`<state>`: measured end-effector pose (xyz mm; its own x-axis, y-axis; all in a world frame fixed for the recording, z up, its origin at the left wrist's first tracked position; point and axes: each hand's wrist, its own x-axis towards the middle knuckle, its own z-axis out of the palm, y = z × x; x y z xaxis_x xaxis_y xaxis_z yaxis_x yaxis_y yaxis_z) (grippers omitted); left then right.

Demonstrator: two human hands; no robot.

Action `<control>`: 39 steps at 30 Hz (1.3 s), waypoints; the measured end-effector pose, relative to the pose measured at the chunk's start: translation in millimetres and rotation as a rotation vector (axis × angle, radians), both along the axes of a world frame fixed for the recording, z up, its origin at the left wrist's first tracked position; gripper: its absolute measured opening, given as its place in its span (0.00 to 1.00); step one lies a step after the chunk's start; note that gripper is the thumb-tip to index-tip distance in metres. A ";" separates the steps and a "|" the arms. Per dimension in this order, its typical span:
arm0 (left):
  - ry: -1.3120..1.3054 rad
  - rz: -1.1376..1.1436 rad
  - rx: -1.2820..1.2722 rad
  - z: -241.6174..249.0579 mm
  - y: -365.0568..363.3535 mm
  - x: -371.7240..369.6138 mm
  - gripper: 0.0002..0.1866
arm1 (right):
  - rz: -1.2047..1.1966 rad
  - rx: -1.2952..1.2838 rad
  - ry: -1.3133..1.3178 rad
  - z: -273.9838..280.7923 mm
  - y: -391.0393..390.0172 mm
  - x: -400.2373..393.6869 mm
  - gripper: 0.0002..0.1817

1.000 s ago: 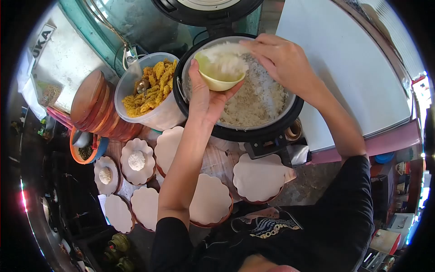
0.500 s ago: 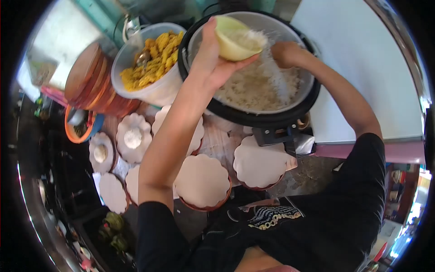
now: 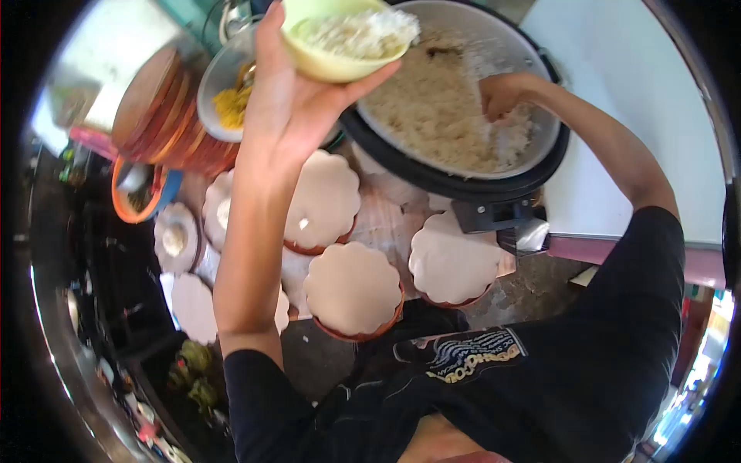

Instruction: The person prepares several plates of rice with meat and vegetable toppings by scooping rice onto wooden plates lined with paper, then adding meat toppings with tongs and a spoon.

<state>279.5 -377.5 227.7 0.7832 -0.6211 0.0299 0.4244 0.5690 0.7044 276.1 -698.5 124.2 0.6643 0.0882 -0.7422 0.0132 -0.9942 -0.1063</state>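
Note:
Raised at the top, my left hand (image 3: pixel 289 116) has its fingers wrapped round a pale yellow-green bowl (image 3: pixel 328 68). White rice (image 3: pixel 359 35) fills the bowl, which tilts toward the large rice cooker (image 3: pixel 432 185). Inside the cooker, my right hand (image 3: pixel 509 96) is closed low over the cooked rice (image 3: pixel 424 108); what its fingers grip, I cannot tell. Below the cooker sit brown plates lined with scalloped paper, including a middle one (image 3: pixel 353 289), a right one (image 3: pixel 454 258) and one beside my left forearm (image 3: pixel 328 193) bearing a small white bit.
A clear tub (image 3: pixel 220 85) of yellow food, partly behind my left hand, stands left of the cooker. Farther left are stacked brown plates (image 3: pixel 154 108) and an orange-and-blue container (image 3: pixel 123 197). A small lined plate (image 3: pixel 176 239) holds a rice mound. A white panel (image 3: pixel 617 100) borders the right.
My left hand has brought the bowl left and nearer, and more rice shows in it. My right hand has shifted slightly right within the cooker. The view has shifted a little.

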 end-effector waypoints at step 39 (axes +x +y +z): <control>0.247 -0.027 -0.148 -44.5 -95.5 -13.0 0.35 | -0.234 0.433 -1.493 108.0 19.9 -81.0 0.15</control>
